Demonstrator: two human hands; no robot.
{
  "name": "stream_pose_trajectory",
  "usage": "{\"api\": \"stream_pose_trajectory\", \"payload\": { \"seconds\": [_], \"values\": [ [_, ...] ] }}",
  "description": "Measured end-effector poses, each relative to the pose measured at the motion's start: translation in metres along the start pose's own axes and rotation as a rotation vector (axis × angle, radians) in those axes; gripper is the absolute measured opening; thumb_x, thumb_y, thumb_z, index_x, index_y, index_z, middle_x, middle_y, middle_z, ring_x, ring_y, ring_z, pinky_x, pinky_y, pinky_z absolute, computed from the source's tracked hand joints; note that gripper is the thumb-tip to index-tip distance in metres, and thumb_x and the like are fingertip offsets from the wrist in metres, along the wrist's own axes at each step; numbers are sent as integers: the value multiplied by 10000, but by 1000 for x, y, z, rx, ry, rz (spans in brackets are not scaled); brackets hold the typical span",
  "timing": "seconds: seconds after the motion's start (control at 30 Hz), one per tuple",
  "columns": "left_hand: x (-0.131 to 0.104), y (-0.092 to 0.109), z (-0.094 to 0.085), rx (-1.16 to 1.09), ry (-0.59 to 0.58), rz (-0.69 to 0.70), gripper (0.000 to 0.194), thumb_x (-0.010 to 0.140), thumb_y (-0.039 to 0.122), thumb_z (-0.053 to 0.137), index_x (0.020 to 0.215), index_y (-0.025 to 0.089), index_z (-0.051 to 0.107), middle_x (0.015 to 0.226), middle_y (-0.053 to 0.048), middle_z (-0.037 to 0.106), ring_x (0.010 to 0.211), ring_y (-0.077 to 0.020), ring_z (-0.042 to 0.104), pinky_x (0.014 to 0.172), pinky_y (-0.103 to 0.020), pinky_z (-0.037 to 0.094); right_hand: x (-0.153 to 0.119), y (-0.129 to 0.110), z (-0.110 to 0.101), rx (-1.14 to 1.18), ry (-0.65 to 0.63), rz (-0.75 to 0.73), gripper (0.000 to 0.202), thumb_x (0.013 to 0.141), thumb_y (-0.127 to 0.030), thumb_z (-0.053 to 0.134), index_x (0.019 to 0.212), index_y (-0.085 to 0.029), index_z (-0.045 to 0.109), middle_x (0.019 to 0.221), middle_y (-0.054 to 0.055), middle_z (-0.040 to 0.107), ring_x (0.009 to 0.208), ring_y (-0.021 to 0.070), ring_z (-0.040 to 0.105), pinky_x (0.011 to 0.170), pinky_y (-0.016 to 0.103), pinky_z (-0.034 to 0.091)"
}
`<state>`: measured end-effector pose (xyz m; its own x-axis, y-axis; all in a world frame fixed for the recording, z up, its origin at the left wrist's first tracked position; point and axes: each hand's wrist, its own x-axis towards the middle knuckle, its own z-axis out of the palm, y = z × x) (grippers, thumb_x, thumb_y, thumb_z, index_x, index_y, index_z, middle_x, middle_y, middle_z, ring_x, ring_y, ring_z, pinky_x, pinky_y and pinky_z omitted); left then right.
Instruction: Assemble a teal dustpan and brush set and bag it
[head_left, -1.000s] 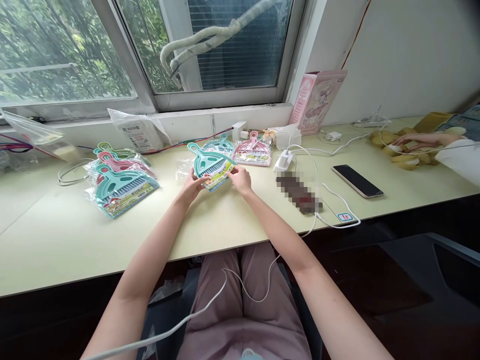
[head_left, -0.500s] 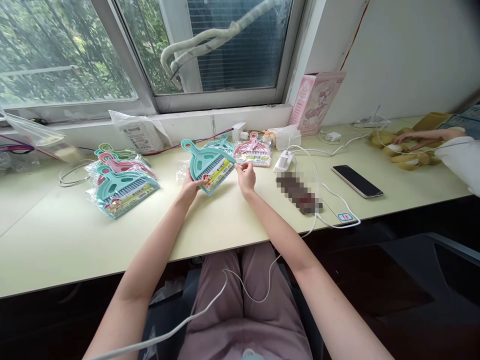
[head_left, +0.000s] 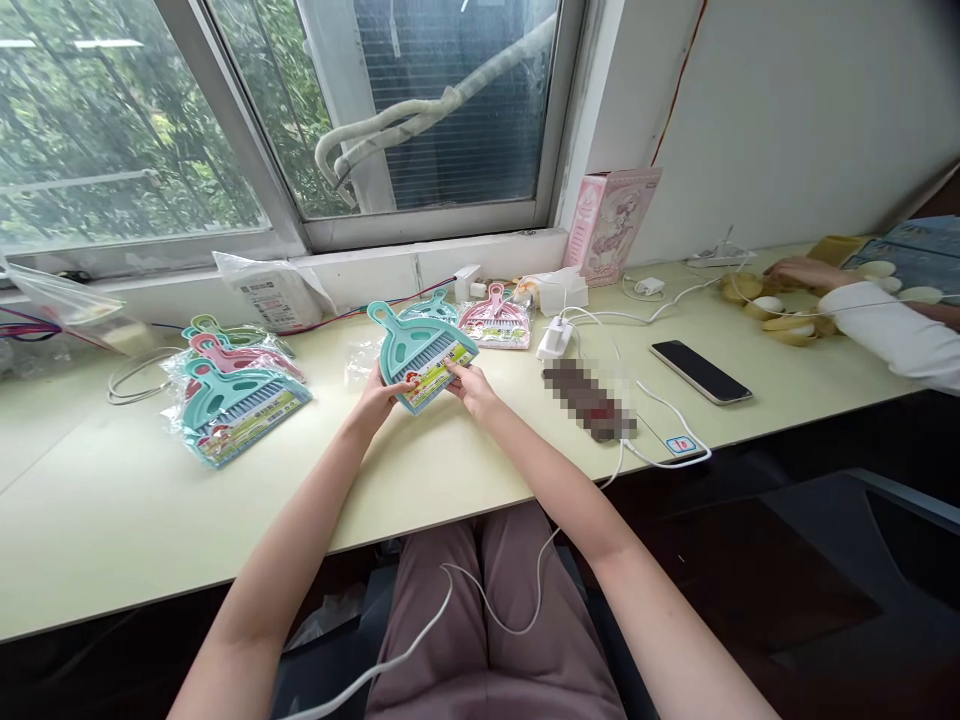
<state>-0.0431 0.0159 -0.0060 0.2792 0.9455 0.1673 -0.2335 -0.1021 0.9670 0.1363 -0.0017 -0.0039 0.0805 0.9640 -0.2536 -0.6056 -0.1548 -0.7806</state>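
While both hands are meeting at the centre of the frame, the person is holding a teal dustpan set point(head_left: 420, 352) just above the desk point(head_left: 112, 500), and the step in hand looks like working at its clear wrapper or label. Starting at the left of the frame, a stack of packaged sets point(head_left: 232, 385) in teal, pink and green is lying on the desk, well apart from the hands, with a coiled white cable point(head_left: 131, 372) behind it. Moving toward the middle, the left hand point(head_left: 375, 398) is gripping the lower left edge of the pack, fingers curled under it and thumb on top. The pack itself is tilting with its handle pointing to the upper left; the small brush is sitting inside the pan, and a yellow-green printed card is running along its lower edge. The right hand point(head_left: 466, 384) is pinching that card end at the lower right corner. The next move probably calls for a steady hold from the left hand while the right fingertips are finding the wrapper's edge; the thin film may be slippery. Further right, a pink set point(head_left: 495, 322) is lying near the window ledge, then a phone point(head_left: 700, 371), and at the far right another person's sleeve point(head_left: 885, 330) is resting on the desk.
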Motion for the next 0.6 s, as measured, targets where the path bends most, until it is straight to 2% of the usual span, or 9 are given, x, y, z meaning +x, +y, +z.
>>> {"api": "stream_pose_trajectory", "payload": {
  "seconds": [0.2, 0.5, 0.6],
  "values": [
    [-3, 5, 2, 13, 4, -34, 828, 568, 115, 809, 1313, 248, 473, 1131, -75, 671, 1058, -266, 654, 888, -379, 556, -1, -4, -2, -12, -16, -16, 51, 836, -145, 673, 848, -154, 624, 760, 34, 734, 689, 143, 700, 765, 299, 601],
    [1, 1, -1, -6, 6, -49, 855, 548, 115, 826, 1312, 247, 465, 1120, -74, 675, 1015, -248, 669, 856, -348, 559, -5, -5, 0, -11, -18, -34, 30, 844, -131, 645, 849, -155, 627, 748, 25, 731, 667, 137, 694, 768, 294, 598],
    [4, 4, -6, 11, -23, -74, 745, 593, 190, 819, 1272, 248, 518, 1156, -79, 668, 1036, -246, 658, 849, -333, 557, -4, -5, -1, 5, -24, -48, 31, 843, -123, 639, 845, -149, 622, 741, 27, 729, 659, 135, 691, 766, 296, 600]
  ]
}}
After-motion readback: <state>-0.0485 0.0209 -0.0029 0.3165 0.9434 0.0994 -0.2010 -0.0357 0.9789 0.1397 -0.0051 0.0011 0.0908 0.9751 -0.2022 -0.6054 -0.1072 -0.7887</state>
